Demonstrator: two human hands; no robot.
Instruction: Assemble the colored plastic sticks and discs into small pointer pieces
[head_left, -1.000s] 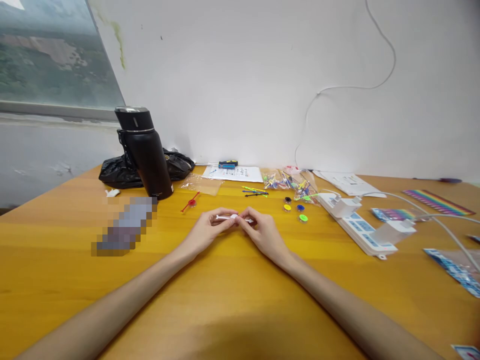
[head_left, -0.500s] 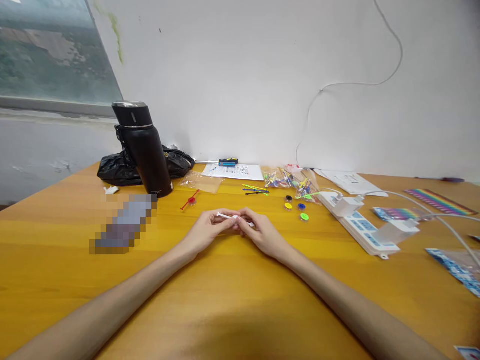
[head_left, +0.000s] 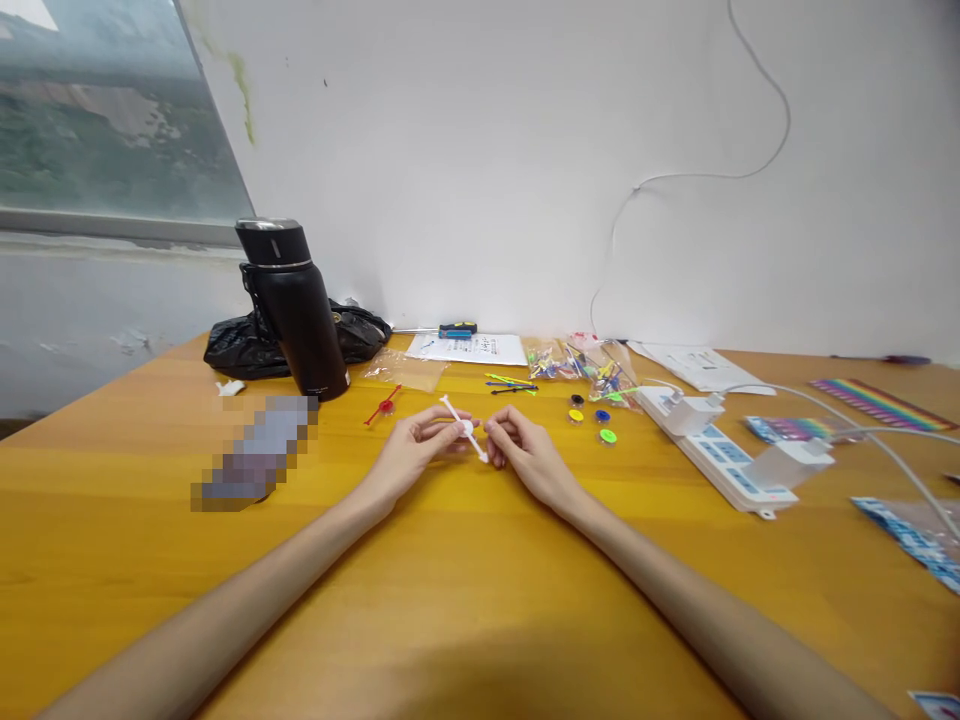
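A white arrow spinner [head_left: 463,428], a thin pointer on a round white disc, is pinched at its disc by my left hand [head_left: 412,450]. The pointer slants from upper left down to lower right. Just right of it is my right hand [head_left: 525,455], its fingers curled and fingertips together; no object shows in them. The lower tip of the pointer lies close to those fingers, and whether they touch is unclear. A red arrow spinner [head_left: 385,406] lies on the table beyond my left hand. Loose arrows [head_left: 511,383] in yellow, blue, black and green lie past my hands.
Several coloured discs [head_left: 602,416] sit right of my hands, near a white power strip [head_left: 724,460] with chargers. Bags of arrows [head_left: 577,365] lie behind. At left stand a black bottle [head_left: 300,320] and a blurred-out flat object [head_left: 262,450]. A screwdriver [head_left: 456,330] rests by the wall.
The spinner has turned from nearly level to a steeper slant, with its disc now showing. My right hand has moved off the disc, slightly to the right; my left still holds it.
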